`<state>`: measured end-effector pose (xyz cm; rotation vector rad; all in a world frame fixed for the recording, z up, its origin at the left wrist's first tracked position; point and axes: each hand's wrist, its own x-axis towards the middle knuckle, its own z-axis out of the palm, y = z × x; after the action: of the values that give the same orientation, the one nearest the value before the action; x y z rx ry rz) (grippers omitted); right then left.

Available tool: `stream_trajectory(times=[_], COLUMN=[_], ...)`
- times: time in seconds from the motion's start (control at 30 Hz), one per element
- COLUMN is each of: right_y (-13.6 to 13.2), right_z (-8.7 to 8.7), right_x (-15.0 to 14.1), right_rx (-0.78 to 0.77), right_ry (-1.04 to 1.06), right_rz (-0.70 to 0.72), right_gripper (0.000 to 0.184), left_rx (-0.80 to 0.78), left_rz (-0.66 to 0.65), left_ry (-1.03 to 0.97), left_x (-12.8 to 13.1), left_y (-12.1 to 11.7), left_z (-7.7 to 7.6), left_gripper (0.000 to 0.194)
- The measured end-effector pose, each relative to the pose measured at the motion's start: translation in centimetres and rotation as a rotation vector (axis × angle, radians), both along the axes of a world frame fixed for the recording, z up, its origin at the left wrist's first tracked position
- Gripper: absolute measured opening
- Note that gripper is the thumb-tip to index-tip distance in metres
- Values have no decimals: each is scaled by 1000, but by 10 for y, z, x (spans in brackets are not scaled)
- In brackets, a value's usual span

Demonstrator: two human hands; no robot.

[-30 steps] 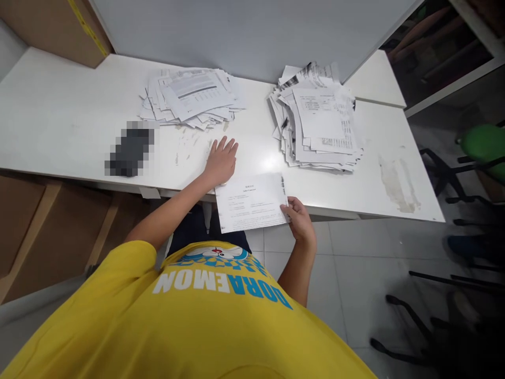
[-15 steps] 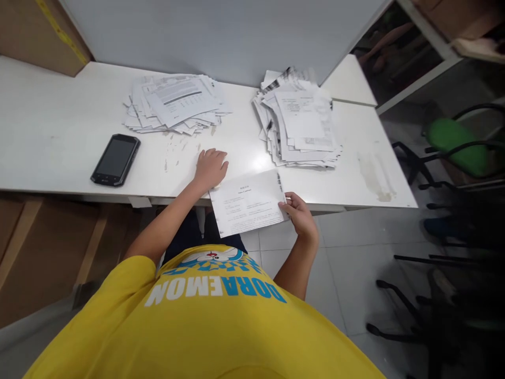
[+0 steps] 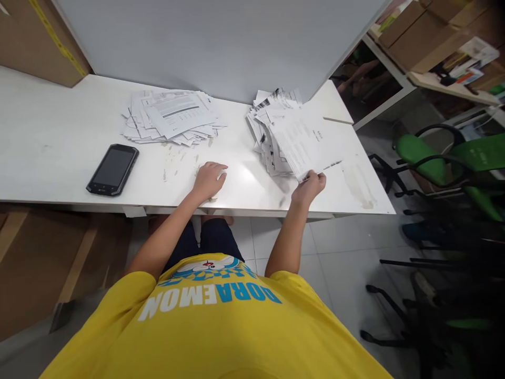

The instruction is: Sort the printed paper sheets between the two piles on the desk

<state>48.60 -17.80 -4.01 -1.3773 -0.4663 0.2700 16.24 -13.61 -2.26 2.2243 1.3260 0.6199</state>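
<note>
My right hand (image 3: 309,188) pinches a printed sheet of paper (image 3: 303,142) by its near corner. The sheet lies slanted over the right paper stack (image 3: 272,152) and hides most of its top. On the white table near the front edge rests my left hand (image 3: 210,180), its fingers loosely spread and nothing in them. Beyond that hand, to the left, is another pile of printed papers (image 3: 177,116), with uneven edges.
A black rugged phone (image 3: 113,169) lies on the white table (image 3: 47,142) at left. A cardboard box (image 3: 43,42) stands at the back left, before a grey partition (image 3: 197,47). Green-seated chairs (image 3: 422,155) and a shelf with boxes (image 3: 422,37) are at right.
My right hand has carried the sheet from the table's front edge up and right, turning it over the right stack. My left hand stays on the table. The camera view has shifted slightly.
</note>
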Motion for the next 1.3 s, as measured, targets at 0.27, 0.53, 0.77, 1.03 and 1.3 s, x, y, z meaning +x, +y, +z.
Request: stream_trajectory(times=[0.27, 0.53, 0.77, 1.03, 1.3], right_y=[52, 46, 49, 13, 2], right_z=[6, 8, 11, 2, -19], right_x=[-14, -16, -16, -32, -72], right_rx=[-50, -172, -92, -145, -153], right_ry=[267, 311, 338, 332, 117], right_rz=[-35, 154, 184, 361, 380], right_gripper=[20, 21, 24, 9, 18], left_rx=[-31, -156, -166, 151, 250], left_rz=[-102, -91, -110, -150, 422], left_ry=[-272, -424, -473, -181, -189], left_x=[-8, -11, -10, -35, -114], left_y=[-3, -4, -6, 52, 143], left_z=[-8, -4, -8, -8, -26], left_gripper=[30, 30, 31, 36, 61])
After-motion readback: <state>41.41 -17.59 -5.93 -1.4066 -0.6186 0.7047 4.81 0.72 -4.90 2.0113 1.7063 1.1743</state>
